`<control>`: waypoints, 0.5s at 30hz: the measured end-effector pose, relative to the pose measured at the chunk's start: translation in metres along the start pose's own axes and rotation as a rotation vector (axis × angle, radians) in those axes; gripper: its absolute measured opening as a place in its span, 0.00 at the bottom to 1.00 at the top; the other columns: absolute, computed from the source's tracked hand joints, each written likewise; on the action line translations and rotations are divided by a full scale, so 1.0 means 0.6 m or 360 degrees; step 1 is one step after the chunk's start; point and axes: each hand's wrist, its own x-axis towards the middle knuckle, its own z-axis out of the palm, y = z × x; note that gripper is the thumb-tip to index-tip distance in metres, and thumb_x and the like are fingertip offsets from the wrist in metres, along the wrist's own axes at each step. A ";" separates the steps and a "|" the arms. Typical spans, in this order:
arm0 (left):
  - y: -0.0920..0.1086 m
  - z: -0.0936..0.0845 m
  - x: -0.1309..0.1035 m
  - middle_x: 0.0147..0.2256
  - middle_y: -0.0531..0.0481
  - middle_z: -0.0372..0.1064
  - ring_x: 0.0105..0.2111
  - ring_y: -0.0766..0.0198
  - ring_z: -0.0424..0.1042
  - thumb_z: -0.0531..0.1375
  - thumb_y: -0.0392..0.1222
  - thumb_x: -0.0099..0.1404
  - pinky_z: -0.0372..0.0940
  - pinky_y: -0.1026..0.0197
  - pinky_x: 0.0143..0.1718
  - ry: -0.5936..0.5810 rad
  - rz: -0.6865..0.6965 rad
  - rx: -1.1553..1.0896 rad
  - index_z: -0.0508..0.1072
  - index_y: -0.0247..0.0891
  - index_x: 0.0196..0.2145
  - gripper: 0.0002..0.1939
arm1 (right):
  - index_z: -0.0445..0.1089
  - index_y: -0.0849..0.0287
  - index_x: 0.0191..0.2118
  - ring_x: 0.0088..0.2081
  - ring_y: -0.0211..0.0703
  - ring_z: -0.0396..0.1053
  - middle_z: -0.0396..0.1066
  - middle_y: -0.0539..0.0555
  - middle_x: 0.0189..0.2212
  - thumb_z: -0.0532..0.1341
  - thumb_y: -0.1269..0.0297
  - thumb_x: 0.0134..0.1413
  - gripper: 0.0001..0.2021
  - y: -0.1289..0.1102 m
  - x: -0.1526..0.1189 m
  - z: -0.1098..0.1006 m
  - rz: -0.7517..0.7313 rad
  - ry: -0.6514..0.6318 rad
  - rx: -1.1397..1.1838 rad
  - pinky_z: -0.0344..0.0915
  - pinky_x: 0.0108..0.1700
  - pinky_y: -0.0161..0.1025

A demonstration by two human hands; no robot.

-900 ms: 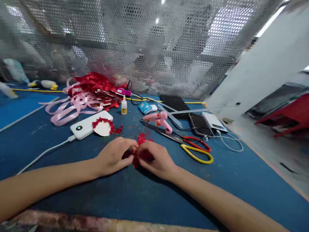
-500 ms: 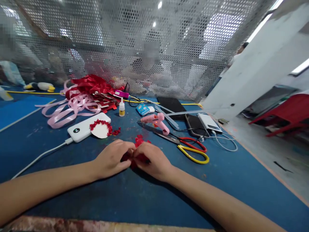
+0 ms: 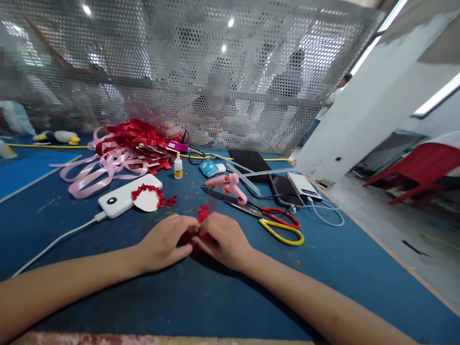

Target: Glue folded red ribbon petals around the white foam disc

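My left hand (image 3: 167, 243) and my right hand (image 3: 223, 242) meet at the middle of the blue table, fingertips pinched together. Between them is a small piece of red ribbon, mostly hidden by the fingers. Just beyond the fingers lie red ribbon bits (image 3: 203, 213). A white disc (image 3: 146, 201) edged with crumpled red pieces leans on a white power bank (image 3: 124, 195) to the left. Beyond my right hand rest a pink glue gun (image 3: 230, 186) and scissors (image 3: 283, 231) with red and yellow handles.
Red ribbon (image 3: 134, 136) and pink ribbon (image 3: 104, 170) are heaped at the back left. A small glue bottle (image 3: 178, 168) stands upright. Two phones, clear glue sticks (image 3: 247, 179) and cables lie at the back right. A perforated metal screen (image 3: 172, 72) closes off the far side.
The camera view has tilted and shifted slightly, moving the scene a little down and left. Both hands stay together at the red ribbon, with only small finger movement.
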 end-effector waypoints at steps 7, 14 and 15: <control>-0.003 -0.004 0.003 0.34 0.53 0.70 0.34 0.65 0.72 0.54 0.34 0.62 0.65 0.61 0.39 0.0133 -0.0174 -0.0064 0.59 0.41 0.42 0.11 | 0.65 0.60 0.35 0.30 0.40 0.62 0.68 0.54 0.29 0.55 0.61 0.59 0.08 0.002 0.003 -0.006 0.0111 -0.0215 -0.0048 0.57 0.32 0.35; -0.008 -0.007 -0.002 0.34 0.52 0.71 0.34 0.64 0.71 0.54 0.34 0.63 0.65 0.60 0.37 0.0148 0.0005 0.0111 0.61 0.41 0.42 0.09 | 0.65 0.60 0.35 0.31 0.40 0.62 0.68 0.53 0.28 0.53 0.68 0.57 0.04 -0.002 0.003 -0.002 0.0052 -0.0292 -0.0098 0.57 0.33 0.35; -0.009 -0.008 -0.002 0.34 0.51 0.71 0.34 0.64 0.71 0.54 0.34 0.63 0.65 0.60 0.38 0.0143 0.0049 0.0150 0.61 0.40 0.42 0.09 | 0.65 0.60 0.35 0.31 0.40 0.62 0.68 0.53 0.28 0.54 0.68 0.56 0.04 -0.003 0.002 -0.001 0.0049 -0.0293 -0.0104 0.56 0.33 0.35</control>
